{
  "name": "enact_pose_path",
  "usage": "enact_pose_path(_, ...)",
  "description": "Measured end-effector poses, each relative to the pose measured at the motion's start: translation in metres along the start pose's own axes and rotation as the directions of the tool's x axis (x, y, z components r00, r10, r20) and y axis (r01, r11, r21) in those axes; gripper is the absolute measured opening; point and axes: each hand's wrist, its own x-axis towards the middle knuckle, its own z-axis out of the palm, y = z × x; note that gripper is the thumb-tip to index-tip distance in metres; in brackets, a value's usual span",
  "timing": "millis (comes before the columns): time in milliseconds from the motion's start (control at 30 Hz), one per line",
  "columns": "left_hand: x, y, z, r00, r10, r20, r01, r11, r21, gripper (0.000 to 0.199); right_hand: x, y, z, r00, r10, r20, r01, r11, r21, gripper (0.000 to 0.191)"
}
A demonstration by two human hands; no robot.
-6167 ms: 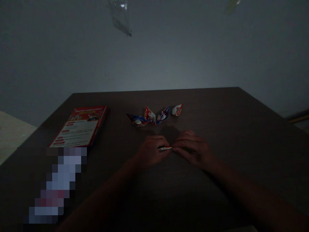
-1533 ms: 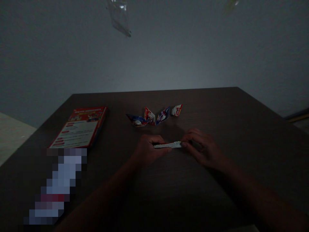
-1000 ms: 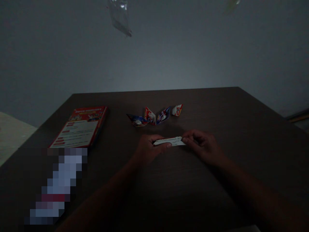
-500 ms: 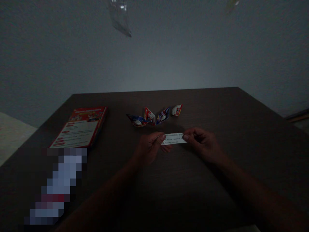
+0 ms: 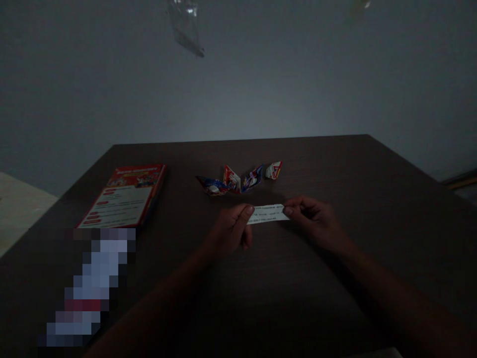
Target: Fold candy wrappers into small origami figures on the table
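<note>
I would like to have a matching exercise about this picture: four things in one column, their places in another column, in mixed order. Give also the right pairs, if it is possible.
Things
1. strip
2. book
3. clear plastic
4. folded papers

Places
A. in front of the wall, higher than the table
B. in a row on the table, beyond the hands
C. between the left hand and the right hand, held by both
D. on the left part of the table

Right pairs: 1-C, 2-D, 3-A, 4-B
</note>
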Motion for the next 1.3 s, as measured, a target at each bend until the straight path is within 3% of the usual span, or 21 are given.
enact_pose_path(200, 0.002, -0.005, -0.002, 1.0, 0.001, -0.012, -0.001, 1.0, -0.017, 0.038, -0.001, 0.0, 0.001, 1.0, 0.017, 0.005, -0.017, 1.0, 0.026, 0.022)
enact_pose_path(300, 0.003, -0.006, -0.003, 0.993, 0.097, -0.07, -0.09, 0.991, 0.095, 0.031, 0.0, 0.001, 0.002, 0.999, 0.032, 0.026, -0.033, 0.997, 0.068, 0.022)
enact_pose_path(400, 0.001, -0.004, -0.003, 0.98, 0.19, -0.053, -0.172, 0.955, 0.243, 0.045, 0.0, 0.002, 0.004, 0.998, 0.05, 0.041, -0.054, 0.993, 0.106, 0.022)
enact_pose_path(533, 0.0, -0.002, 0.0, 0.981, 0.196, -0.011, -0.179, 0.913, 0.366, 0.041, 0.0, 0.001, 0.004, 0.996, 0.08, 0.035, -0.084, 0.986, 0.144, 0.023)
enact_pose_path(800, 0.002, -0.003, 0.004, 0.996, 0.062, -0.066, -0.057, 0.996, 0.067, 0.037, -0.002, -0.001, 0.012, 0.997, 0.012, 0.076, -0.035, 0.952, 0.305, 0.031)
enact_pose_path(967, 0.006, -0.007, 0.006, 0.998, 0.003, -0.065, -0.011, 0.992, -0.125, 0.038, -0.002, 0.002, 0.014, 0.995, -0.03, 0.1, 0.007, 0.976, 0.22, 0.022)
enact_pose_path(1300, 0.004, -0.007, 0.011, 1.0, 0.016, -0.023, -0.02, 0.984, -0.175, 0.035, -0.001, 0.001, 0.015, 0.992, -0.074, 0.102, 0.07, 0.997, 0.043, 0.015)
